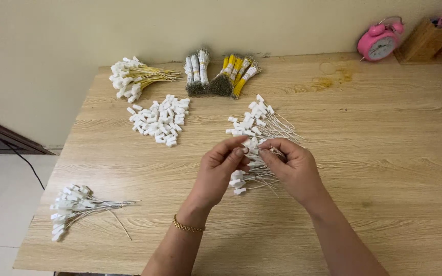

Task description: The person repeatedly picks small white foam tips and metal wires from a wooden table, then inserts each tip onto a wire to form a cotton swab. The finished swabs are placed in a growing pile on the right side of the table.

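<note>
White plastic tags on thin wires pretty much everywhere on this light wood table [384,153]. Both hands meet over the middle: left hand [221,171] and right hand [292,168] are pinching one small white tag [252,144] between their fingertips, right above a loose pile of wired tags [254,128] lying on the table. Left wrist has a gold bracelet [188,225]. Further back there's a heap of loose white clips [160,120], a yellow-wired bunch [131,76], and banded wire bundles [221,74]. Another finished-looking bunch [75,207] sits near the left edge. Pink alarm clock [381,41] in the far corner.
</note>
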